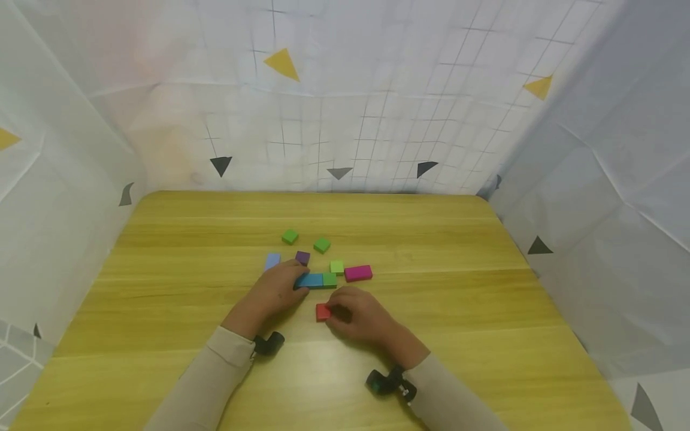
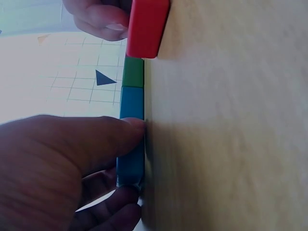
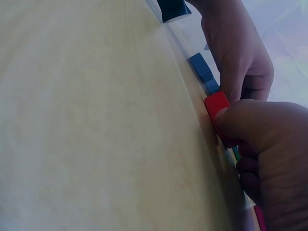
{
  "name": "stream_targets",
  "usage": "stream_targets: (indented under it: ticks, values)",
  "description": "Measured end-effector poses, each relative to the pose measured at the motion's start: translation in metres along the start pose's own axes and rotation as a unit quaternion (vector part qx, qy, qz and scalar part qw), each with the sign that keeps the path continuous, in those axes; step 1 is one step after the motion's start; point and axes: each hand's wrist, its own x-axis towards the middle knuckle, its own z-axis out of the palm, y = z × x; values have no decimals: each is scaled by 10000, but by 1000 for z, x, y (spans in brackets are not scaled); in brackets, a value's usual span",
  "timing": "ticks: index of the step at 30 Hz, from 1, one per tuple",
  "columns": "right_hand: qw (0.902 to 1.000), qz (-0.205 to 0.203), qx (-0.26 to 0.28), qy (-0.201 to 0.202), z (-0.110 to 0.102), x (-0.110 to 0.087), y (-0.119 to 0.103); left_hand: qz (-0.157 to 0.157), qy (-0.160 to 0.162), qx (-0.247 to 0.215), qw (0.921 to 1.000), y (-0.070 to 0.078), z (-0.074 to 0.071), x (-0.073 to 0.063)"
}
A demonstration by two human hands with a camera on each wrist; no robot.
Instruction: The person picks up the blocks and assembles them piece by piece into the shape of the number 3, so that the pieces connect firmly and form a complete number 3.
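My left hand [image 1: 276,288] grips a blue block [image 1: 311,280], thumb on its near side and fingers curled at its left end. End to end with that block lies a green block [image 1: 329,280]. Nearer to me, my right hand [image 1: 363,315] pinches a red block [image 1: 321,312] by its right end. In the right wrist view the thumb presses on the red block [image 3: 216,103], and the other fingers are curled behind. The left wrist view shows the blue block [image 2: 131,166] under the left thumb, with the red block [image 2: 148,29] beyond the green one.
Behind the row lie a lime block [image 1: 336,267], a magenta block [image 1: 358,273], a purple block [image 1: 302,258] and a light blue block [image 1: 272,261], partly behind the left hand. Two green blocks [image 1: 290,236] are farther back. Patterned white sheets [image 1: 345,131] enclose the wooden table [image 1: 431,239].
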Motion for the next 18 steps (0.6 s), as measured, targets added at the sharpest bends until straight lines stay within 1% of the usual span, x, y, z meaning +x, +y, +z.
stream_targets:
  ticks: [5, 11, 18]
  values:
    - [9999, 42, 38, 96, -1, 0, 2, 34, -12, 6, 10000, 0, 0, -1]
    - [9998, 19, -86, 195, -2, 0, 6, 51, 13, -13, 10000, 0, 1, -1]
    - [9995, 288, -59, 107, -6, 0, 11, 14, 13, -52, 10000, -1, 1, 0]
